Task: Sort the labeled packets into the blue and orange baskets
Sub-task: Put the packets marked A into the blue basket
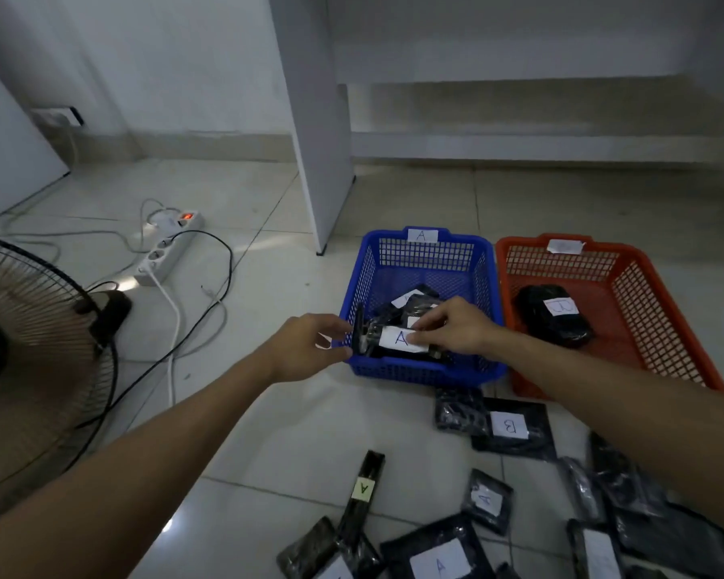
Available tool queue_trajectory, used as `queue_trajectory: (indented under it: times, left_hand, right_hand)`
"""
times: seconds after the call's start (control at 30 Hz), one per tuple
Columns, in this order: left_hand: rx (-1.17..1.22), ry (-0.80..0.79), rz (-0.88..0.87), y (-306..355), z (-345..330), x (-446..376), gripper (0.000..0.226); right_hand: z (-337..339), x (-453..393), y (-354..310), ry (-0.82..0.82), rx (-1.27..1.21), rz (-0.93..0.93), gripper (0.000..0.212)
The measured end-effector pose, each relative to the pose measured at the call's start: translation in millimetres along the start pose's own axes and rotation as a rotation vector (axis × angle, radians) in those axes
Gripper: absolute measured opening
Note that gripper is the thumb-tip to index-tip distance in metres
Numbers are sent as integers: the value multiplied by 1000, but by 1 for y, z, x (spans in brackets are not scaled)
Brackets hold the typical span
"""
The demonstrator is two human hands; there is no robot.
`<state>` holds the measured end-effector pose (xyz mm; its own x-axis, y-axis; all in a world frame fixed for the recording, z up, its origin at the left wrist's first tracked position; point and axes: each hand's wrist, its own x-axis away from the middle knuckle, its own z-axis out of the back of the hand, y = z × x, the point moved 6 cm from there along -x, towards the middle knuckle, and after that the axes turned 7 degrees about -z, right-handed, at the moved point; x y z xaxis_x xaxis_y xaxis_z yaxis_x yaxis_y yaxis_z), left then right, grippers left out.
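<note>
Floor packets (437, 557) marked A, B; both hands hold A packet (398, 342).

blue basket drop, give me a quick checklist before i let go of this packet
1. Label on the held packet reads A: ok.
2. Tag on the blue basket reads A, so it matches: ok.
3. Packet is over the basket's inside, not past the rim: ok.
4. Both hands on it, left hand at its end, right hand pinching at the label: ok.
5. Room among the packets already inside: ok, the far half looks bare.
6. Tag on the orange basket readable for the next sort: cannot tell, it is blurred.
</note>
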<state>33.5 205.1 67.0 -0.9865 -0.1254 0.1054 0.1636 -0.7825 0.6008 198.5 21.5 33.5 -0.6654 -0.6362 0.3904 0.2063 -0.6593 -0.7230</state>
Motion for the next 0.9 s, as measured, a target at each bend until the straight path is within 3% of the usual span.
queue_trajectory:
  times: [0.4,0.63,0.8,0.9]
  left_hand:
    - [-6,-97,-21,33,-25,12,36]
    - [-45,-157,25,35,-42,35,35]
    - [-7,-412,248,15,-84,53,57]
    - [-49,-572,351,8,-109,61,70]
  right_hand:
    - [18,26,4,27,105,48,42]
    - [41,75,10,120,52,88,12]
    - [3,122,54,13,129,117,14]
    - [-22,131,89,80,426,136,41]
